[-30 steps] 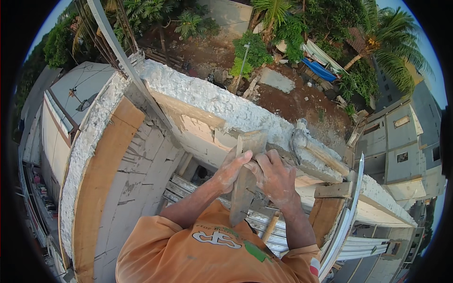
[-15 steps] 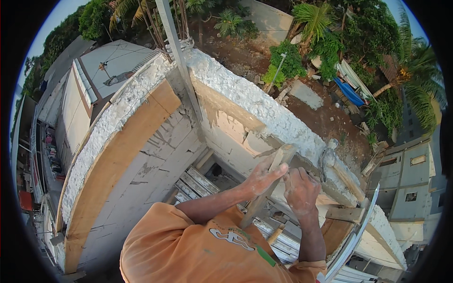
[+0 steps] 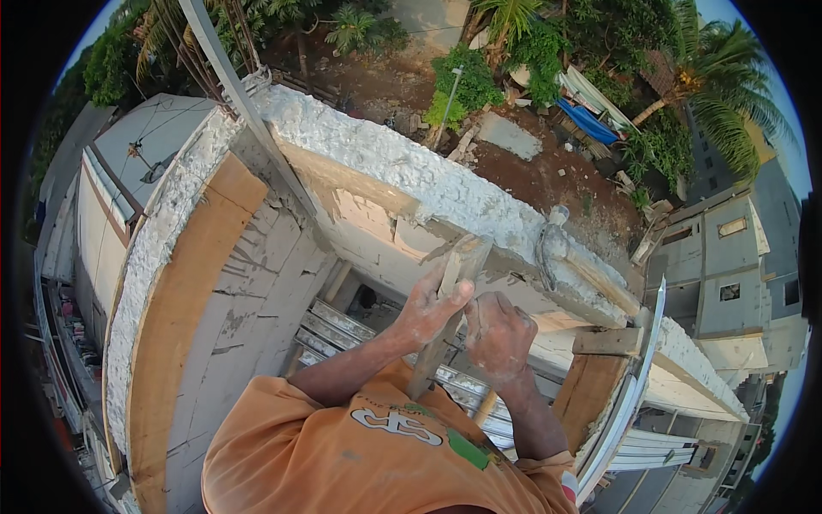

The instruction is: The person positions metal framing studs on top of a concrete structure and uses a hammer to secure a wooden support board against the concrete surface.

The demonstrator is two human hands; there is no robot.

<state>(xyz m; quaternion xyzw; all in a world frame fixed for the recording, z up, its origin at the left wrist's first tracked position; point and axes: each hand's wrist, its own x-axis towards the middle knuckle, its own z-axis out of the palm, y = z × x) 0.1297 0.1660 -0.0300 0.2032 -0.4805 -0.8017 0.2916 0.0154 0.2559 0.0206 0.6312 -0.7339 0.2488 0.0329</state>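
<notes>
Slanting between the white-topped wall [image 3: 368,146] and the orange shirt [image 3: 334,454], the board [image 3: 465,264] is gripped by the left hand [image 3: 431,306], its thumb laid across the wood, its fingers partly hidden. The right hand [image 3: 503,338] is closed into a curled fist just right of the board; whether anything is pinched in it cannot be told. Farther right of the board, a hammer [image 3: 601,284] is rested on the wall. Below the board, large white lettering [image 3: 396,426] and a green patch [image 3: 464,455] are borne by the shirt.

There are two hands [image 3: 501,338] — one board [image 3: 435,360], one hammer [image 3: 591,278].
</notes>
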